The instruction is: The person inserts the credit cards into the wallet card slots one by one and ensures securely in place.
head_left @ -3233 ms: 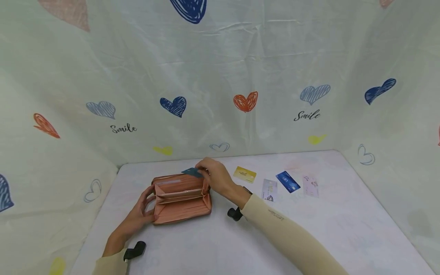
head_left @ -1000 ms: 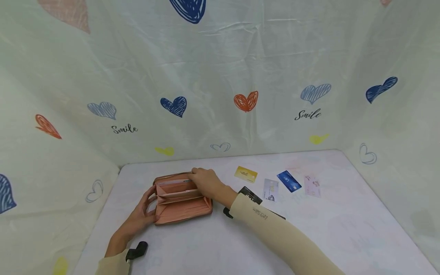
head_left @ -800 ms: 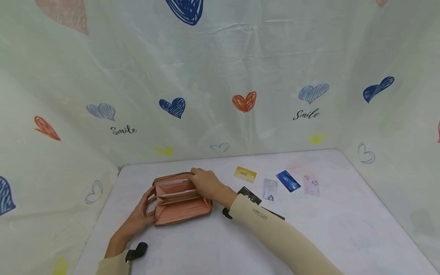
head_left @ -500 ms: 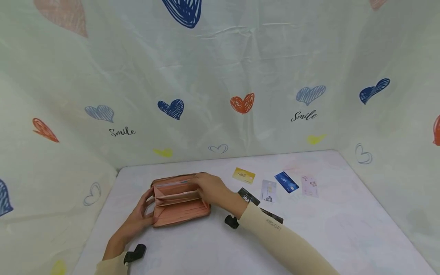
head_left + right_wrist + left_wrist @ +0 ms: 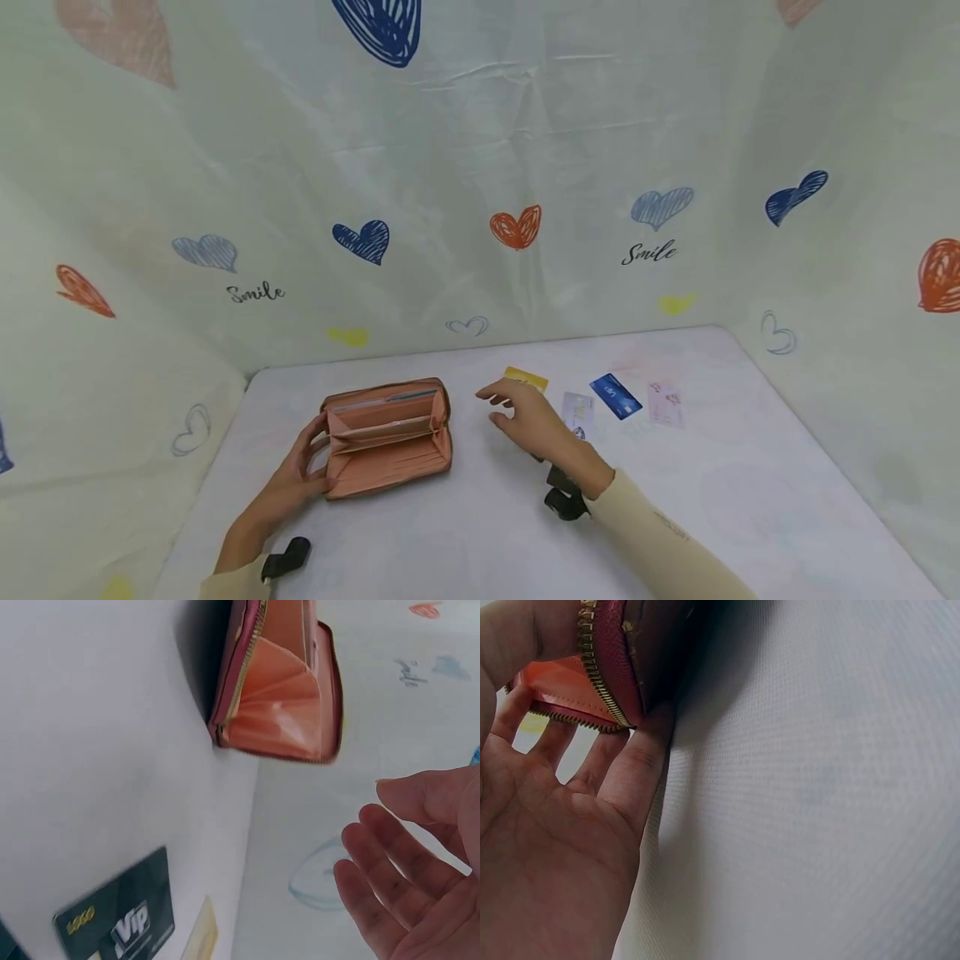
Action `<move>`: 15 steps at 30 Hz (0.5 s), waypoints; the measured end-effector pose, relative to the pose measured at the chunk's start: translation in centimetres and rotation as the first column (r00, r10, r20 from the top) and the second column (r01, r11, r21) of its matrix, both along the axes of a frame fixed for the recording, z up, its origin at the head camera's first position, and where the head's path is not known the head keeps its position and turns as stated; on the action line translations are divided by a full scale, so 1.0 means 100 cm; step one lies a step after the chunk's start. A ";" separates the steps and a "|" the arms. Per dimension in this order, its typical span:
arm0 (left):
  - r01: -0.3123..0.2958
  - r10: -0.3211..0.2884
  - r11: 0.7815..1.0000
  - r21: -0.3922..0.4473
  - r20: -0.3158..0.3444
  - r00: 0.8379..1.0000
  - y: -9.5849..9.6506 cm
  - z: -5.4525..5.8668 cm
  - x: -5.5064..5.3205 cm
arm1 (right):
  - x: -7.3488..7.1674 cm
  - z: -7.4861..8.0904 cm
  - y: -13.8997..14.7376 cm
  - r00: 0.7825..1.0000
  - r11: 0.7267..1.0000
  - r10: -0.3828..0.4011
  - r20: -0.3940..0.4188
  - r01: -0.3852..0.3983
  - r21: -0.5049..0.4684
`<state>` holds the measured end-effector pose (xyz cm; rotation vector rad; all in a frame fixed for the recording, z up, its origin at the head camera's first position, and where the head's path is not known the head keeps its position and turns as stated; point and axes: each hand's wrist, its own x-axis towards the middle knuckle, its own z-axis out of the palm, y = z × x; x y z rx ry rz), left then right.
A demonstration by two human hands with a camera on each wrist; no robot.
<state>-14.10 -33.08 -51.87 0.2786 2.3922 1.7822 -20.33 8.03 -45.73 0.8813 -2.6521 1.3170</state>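
A salmon-pink zip-around wallet (image 5: 390,471) stands spread on the table, its pleated compartments facing up. The edge of a blue-green card (image 5: 411,395) shows in its back section. My left hand (image 5: 292,475) grips the wallet's left end, fingers and thumb spread across the two covers; the gold zipper teeth (image 5: 600,682) lie by the fingers in the left wrist view. To the right of the wallet, my right hand (image 5: 536,421) is in the air with loosely bent fingers, holding nothing. It overlaps a yellow card (image 5: 527,377) in the head view. A black VIP card (image 5: 124,915) lies on the table in the right wrist view.
A silver-grey card (image 5: 577,410), a blue card (image 5: 616,396) and a pale pink card (image 5: 665,404) lie on the right half of the white table (image 5: 750,500). A hanging sheet with printed hearts (image 5: 516,227) closes off the back and sides.
The blue-green card, pinched by my right hand earlier, now sits in the wallet's back section. My right hand has let go and moved right. My left hand keeps its grip on the wallet.
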 end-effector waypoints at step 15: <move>0.003 -0.003 1.000 0.007 0.001 1.000 0.000 0.001 0.000 | 0.013 -0.008 0.065 0.982 0.985 -0.149 0.117 0.158 -0.068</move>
